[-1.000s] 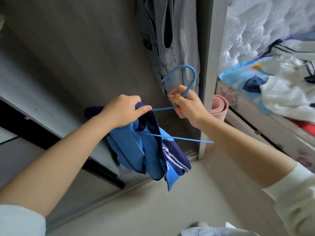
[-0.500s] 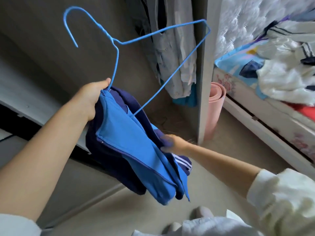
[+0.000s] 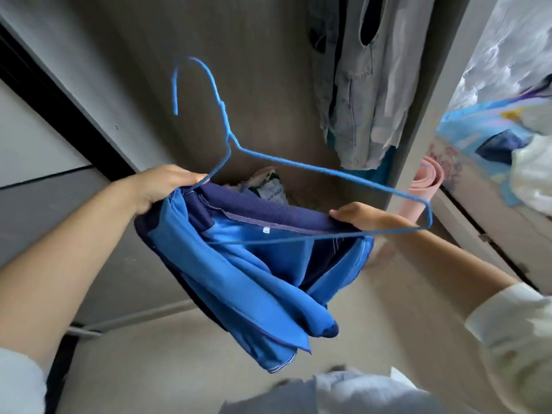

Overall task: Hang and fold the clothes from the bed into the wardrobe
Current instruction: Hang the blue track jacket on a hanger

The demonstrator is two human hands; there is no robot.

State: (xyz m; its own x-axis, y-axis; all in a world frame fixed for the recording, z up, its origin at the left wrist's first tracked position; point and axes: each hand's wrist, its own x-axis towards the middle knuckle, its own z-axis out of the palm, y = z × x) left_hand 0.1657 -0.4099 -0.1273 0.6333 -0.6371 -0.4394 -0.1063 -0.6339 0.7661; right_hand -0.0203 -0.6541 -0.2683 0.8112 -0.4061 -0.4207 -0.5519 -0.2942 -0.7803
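A blue and navy jacket (image 3: 245, 282) hangs bunched in front of me, its navy collar stretched between my hands. My left hand (image 3: 158, 186) grips one end of the collar together with the left corner of a blue wire hanger (image 3: 298, 165). My right hand (image 3: 361, 218) pinches the other end of the collar, just above the hanger's bottom wire. The hanger's hook points up and left. The open wardrobe (image 3: 239, 85) is straight ahead, with grey garments (image 3: 367, 94) hanging inside at the upper right.
The bed (image 3: 507, 150) with a heap of white and patterned clothes lies at the right edge. A rolled pink mat (image 3: 418, 189) leans beside the wardrobe's side panel. Small items lie on the wardrobe floor (image 3: 268, 186). A sliding door panel (image 3: 44, 150) stands at the left.
My right hand has risen from the jacket's lower part to the collar and pulled it out to the right. The hanger has dropped lower and tilted flatter over the jacket.
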